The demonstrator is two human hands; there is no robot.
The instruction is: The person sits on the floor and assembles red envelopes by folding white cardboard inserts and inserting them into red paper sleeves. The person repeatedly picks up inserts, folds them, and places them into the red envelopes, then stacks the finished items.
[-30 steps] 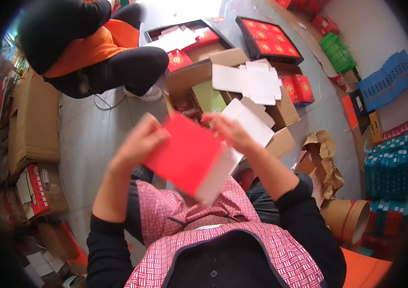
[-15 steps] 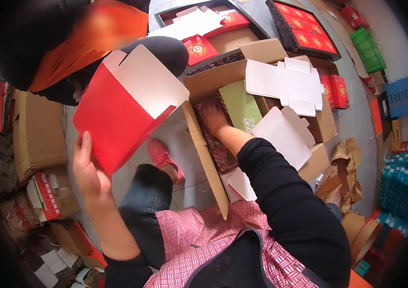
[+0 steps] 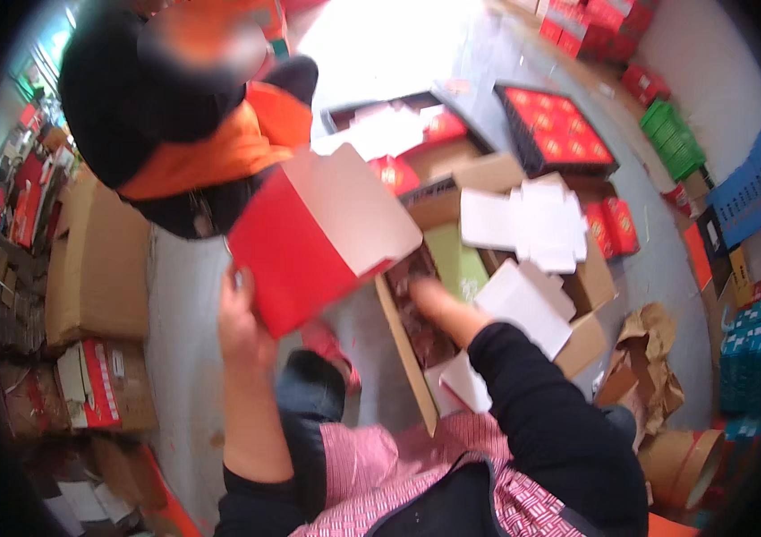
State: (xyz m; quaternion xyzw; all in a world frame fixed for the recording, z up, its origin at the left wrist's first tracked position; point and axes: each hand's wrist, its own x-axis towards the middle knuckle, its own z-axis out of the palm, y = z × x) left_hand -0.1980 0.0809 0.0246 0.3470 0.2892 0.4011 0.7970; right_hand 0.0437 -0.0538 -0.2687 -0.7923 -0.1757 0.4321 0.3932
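A packing workshop or storeroom: cardboard cartons (image 3: 98, 268), red gift boxes (image 3: 608, 225), flat white box blanks (image 3: 532, 224) and stacked plastic crates (image 3: 756, 358) crowd the concrete floor (image 3: 183, 358).

You wear a black long-sleeved top (image 3: 559, 421) under a pink-and-white checked apron (image 3: 380, 465) with a dark bib panel. Your left sleeve is pushed up to the elbow; dark trousers (image 3: 309, 385) and a red shoe (image 3: 331, 345) show below.

Bright, even daylight with blown-out glare on the far floor (image 3: 380, 36), soft shadows, motion blur over the near red box (image 3: 309, 251) and hands, heavy fisheye bending and black vignette at the rim.
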